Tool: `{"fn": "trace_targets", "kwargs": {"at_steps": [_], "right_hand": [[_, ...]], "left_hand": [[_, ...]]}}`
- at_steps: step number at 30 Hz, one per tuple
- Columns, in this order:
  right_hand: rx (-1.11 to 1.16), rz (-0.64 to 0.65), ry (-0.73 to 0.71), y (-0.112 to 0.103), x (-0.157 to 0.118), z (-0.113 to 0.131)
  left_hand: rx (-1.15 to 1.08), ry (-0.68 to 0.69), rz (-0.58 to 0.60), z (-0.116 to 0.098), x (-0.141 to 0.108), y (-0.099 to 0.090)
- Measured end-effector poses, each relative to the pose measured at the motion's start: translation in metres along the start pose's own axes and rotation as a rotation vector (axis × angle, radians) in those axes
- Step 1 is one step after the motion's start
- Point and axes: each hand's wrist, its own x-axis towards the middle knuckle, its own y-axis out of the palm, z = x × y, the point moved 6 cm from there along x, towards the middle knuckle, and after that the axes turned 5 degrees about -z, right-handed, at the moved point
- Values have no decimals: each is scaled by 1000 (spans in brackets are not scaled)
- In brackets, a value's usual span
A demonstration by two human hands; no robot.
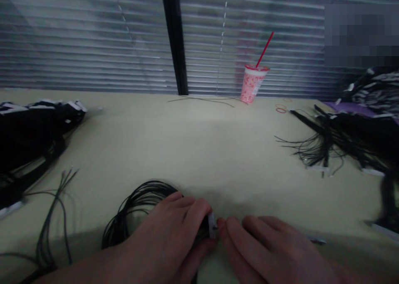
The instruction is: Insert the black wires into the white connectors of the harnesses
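Observation:
My left hand (174, 230) is closed around a bundle of thin black wires (149, 188) near the front of the table. A white connector (212, 225) stands upright between its thumb and fingers, at the end of the bundle. My right hand (264, 246) is just to the right, its thumb and forefinger pinched close against the connector's face. A tiny dark piece shows between those fingertips and the connector, too small to name. Behind the right hand, a slim metallic tip (318, 241) sticks out; the rest of it is hidden.
Black wire bundles with white connectors (34, 130) lie at left, beside loose wires (51, 221). More wire bundles (324, 138) are piled at right, near rubber bands (280, 108). A pink cup with a red straw (252, 84) stands against the blinds (124, 39), near stray wires (205, 99).

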Motion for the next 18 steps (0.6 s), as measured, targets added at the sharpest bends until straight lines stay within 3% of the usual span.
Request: {"fn": "trace_targets", "kwargs": {"at_steps": [9, 18], "right_hand": [[-47, -59, -17, -2, 1, 2], [41, -31, -8, -3, 0, -3]], "left_hand": [[-3, 4, 26, 4, 0, 2], [7, -23, 78, 0, 3, 1]]}}
